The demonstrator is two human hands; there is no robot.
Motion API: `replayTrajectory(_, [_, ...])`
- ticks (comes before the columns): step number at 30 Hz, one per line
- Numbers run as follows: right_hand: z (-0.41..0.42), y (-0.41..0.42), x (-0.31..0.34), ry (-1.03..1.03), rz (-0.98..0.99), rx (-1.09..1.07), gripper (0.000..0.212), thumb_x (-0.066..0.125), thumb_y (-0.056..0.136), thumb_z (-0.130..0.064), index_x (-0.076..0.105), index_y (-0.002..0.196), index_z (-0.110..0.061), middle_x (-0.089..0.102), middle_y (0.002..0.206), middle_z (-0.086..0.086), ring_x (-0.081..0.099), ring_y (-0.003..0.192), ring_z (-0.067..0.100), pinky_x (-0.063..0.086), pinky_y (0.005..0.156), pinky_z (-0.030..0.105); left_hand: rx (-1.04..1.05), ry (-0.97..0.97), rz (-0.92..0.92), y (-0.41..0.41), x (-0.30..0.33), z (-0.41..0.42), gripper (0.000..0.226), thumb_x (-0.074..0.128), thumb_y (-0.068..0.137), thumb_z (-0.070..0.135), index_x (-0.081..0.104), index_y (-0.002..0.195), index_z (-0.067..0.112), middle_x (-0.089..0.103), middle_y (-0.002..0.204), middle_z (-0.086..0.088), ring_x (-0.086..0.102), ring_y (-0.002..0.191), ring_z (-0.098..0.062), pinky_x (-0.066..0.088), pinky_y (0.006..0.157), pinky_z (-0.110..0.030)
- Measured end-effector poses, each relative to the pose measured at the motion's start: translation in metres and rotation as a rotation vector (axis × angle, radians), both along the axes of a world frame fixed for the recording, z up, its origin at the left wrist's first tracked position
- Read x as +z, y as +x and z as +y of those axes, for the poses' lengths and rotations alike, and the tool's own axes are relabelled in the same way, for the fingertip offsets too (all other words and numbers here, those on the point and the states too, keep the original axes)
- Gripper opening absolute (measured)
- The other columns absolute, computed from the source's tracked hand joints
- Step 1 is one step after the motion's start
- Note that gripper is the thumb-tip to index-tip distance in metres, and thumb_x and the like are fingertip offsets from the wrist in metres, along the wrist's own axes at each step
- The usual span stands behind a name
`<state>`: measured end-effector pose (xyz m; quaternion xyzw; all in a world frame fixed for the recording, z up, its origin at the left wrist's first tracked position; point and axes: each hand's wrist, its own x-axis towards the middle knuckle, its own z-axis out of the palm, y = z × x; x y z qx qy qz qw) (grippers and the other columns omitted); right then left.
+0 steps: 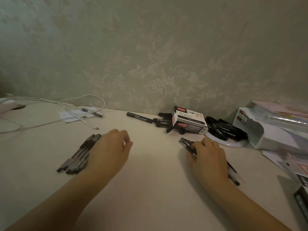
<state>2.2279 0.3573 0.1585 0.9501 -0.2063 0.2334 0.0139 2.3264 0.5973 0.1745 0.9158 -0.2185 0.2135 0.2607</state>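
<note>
Here, on the table (150, 177), the left hand (110, 147) rests with loosely curled, empty fingers against the left pens (76, 157), while the right hand (208, 157) covers the right pens (186, 143), fingers curled round them, near the box (190, 120) and markers (225, 129).
</note>
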Motion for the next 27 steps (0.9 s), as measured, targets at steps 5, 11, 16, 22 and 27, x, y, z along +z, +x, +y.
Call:
replayTrajectory(5, [0.003,0.003,-0.001,-0.05,0.053,-0.032,0.032,0.044,0.099,-0.045,0.059,0.117,-0.024,0.05,0.113,-0.003,0.046,0.104,0.017,0.039,0.086,0.031,-0.226,-0.015,0.063,-0.013,-0.018,-0.02,0.01,0.059,0.09,0.037,0.055,0.081,0.035,0.052,0.075,0.015,0.049,0.066,0.001,0.034,0.058,-0.014])
replayTrajectory(11, [0.004,0.006,-0.001,-0.083,0.063,-0.079,0.033,0.044,0.098,-0.047,0.059,0.112,-0.021,0.053,0.109,-0.002,0.049,0.102,0.019,0.038,0.084,0.032,-0.295,-0.058,0.113,-0.015,-0.022,-0.025,0.007,0.06,0.09,0.033,0.063,0.083,0.031,0.055,0.076,0.015,0.052,0.067,0.001,0.04,0.061,-0.012])
replayTrajectory(16, [0.007,0.007,-0.003,-0.079,0.075,-0.029,0.032,0.044,0.098,-0.048,0.061,0.107,-0.023,0.055,0.106,-0.004,0.051,0.1,0.018,0.038,0.085,0.032,-0.298,-0.083,0.202,-0.02,-0.02,-0.027,0.008,0.061,0.089,0.035,0.066,0.085,0.03,0.061,0.077,0.012,0.055,0.068,-0.003,0.049,0.066,-0.021])
replayTrajectory(22, [0.018,0.01,0.004,0.319,-0.049,0.268,0.021,0.059,0.092,-0.047,0.063,0.083,-0.028,0.056,0.088,-0.011,0.049,0.078,0.004,0.036,0.066,0.02,-0.374,-0.381,0.538,-0.026,-0.019,-0.032,0.015,0.06,0.091,0.036,0.068,0.091,0.023,0.07,0.078,0.004,0.066,0.066,-0.008,0.058,0.069,-0.029])
replayTrajectory(27, [0.039,0.005,0.007,0.941,-0.073,0.564,0.024,0.064,0.093,-0.037,0.072,0.076,-0.021,0.066,0.064,-0.005,0.058,0.06,0.002,0.045,0.059,0.017,-0.586,-0.682,0.858,-0.036,-0.013,-0.043,0.02,0.048,0.099,0.023,0.062,0.106,0.01,0.069,0.096,-0.012,0.071,0.08,-0.02,0.059,0.077,-0.034])
